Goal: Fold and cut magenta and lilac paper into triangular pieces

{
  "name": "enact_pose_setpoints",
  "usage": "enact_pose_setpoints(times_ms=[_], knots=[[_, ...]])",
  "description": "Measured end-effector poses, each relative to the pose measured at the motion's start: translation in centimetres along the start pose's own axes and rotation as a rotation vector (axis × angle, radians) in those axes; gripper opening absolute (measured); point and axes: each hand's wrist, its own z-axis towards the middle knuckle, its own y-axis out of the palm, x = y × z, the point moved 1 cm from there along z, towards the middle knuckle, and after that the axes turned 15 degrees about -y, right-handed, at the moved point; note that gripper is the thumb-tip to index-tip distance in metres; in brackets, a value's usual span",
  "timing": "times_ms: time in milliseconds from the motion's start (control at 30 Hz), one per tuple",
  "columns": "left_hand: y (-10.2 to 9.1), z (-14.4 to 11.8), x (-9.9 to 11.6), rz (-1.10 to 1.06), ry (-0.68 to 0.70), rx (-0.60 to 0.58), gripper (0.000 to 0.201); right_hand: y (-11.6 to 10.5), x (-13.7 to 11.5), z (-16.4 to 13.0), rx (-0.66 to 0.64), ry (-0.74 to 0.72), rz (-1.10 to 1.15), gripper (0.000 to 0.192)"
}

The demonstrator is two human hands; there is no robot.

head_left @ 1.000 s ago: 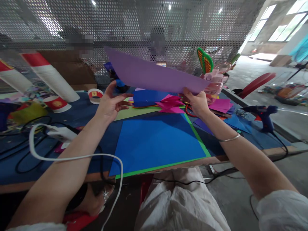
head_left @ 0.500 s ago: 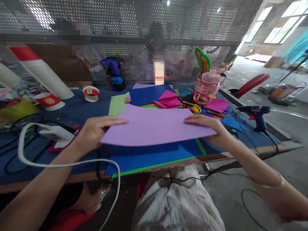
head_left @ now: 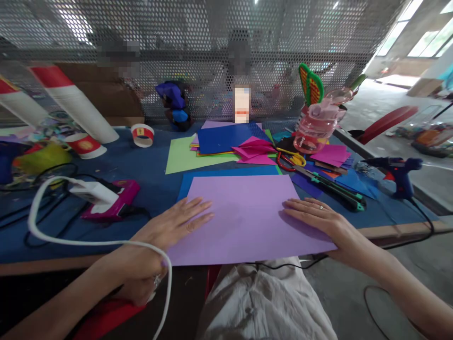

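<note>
A: Item one, purple paper sheet (head_left: 244,217). Position?

B: Flat at the near edge of the worktop (head_left: 141,165), squarely in the middle. It lies on a blue sheet (head_left: 226,172), of which only a strip shows along the far side, and its near edge overhangs the worktop slightly.

A: Item two, left hand (head_left: 177,224).

B: Spread wide, palm down, fingers resting on the near-left part of the purple sheet. Grips nothing.

A: Item three, right hand (head_left: 318,218).

B: Likewise flat and wide, pressing the right side of the sheet. A ring shows on one finger. Grips nothing.

A: Step in hand?

B: By judgement: the sheet is laid down and is being held or smoothed flat under both palms.

A: Requirement for the next move?

B: By judgement: the sheet must stay square and unshifted. One palm should pin it while the other takes an edge or corner.

A: Surrounding stock?

B: Stack of coloured sheets (head_left: 226,139) and pink folded paper (head_left: 255,150) toward the far edge; scissors (head_left: 292,158) and a utility knife (head_left: 332,186) to the right; blue glue gun (head_left: 398,172) near the right edge; pink glue gun (head_left: 113,203) with a white cable (head_left: 71,241) to the left; pink water bottle (head_left: 314,127) at the far right.
</note>
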Motion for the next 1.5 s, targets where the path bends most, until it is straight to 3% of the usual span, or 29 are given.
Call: enact_pose_setpoints(times_ms=[100,167,233,367,467,533,633,700,800,900,967,1033,1133,1267,1367,1500], knots=[[0.2,-0.3,0.4,-0.008,-0.016,-0.171,0.104,-0.4,0.6,-0.2,0.017,-0.015,0.087,0.072],[0.2,-0.6,0.5,-0.076,-0.020,-0.194,0.104,-0.7,0.9,-0.2,0.057,0.013,0.139,0.062],[0.3,-0.6,0.3,-0.184,-0.075,-0.138,0.089,-1.0,1.0,0.0,0.103,0.082,0.179,0.053],[0.0,0.4,0.3,-0.453,-0.335,0.100,0.049,-1.5,1.0,1.2,0.224,0.362,0.251,0.032],[-1.0,1.9,0.8,-0.538,-0.620,0.263,0.053,-1.5,1.2,2.4,0.364,0.564,0.239,0.037],[-1.6,2.9,1.3,-0.576,-0.763,0.273,0.056,-1.3,1.3,3.3,0.453,0.631,0.244,0.037],[-1.9,3.8,1.6,-0.666,-0.853,0.280,0.056,-1.0,1.2,4.3,0.528,0.683,0.273,0.031],[-1.5,4.0,1.5,-0.696,-0.878,0.258,0.067,-0.7,1.1,4.7,0.542,0.723,0.288,0.029],[-0.6,3.6,1.3,-0.618,-0.832,0.318,0.089,-0.2,1.0,4.7,0.499,0.790,0.317,0.029],[-0.3,2.9,2.4,-0.215,-0.670,0.504,0.086,0.2,1.4,4.8,0.434,0.828,0.285,0.034],[-0.2,2.7,3.9,0.044,-0.499,0.558,0.086,0.2,1.6,5.0,0.401,0.824,0.226,0.038],[0.2,2.7,5.7,0.137,-0.316,0.520,0.082,0.1,1.7,5.5,0.364,0.810,0.143,0.041],[1.2,3.3,7.8,0.199,-0.129,0.447,0.058,-0.2,1.7,6.1,0.314,0.798,0.031,0.041],[2.3,4.4,8.1,0.226,-0.134,0.273,0.071,-0.2,1.9,6.1,0.274,0.806,-0.023,0.039],[2.4,4.8,7.5,0.218,-0.140,0.220,0.070,0.1,2.1,6.0,0.288,0.780,-0.125,0.054],[2.4,5.0,7.1,0.186,-0.140,0.178,0.072,0.1,1.6,6.4,0.332,0.611,-0.330,0.067]])
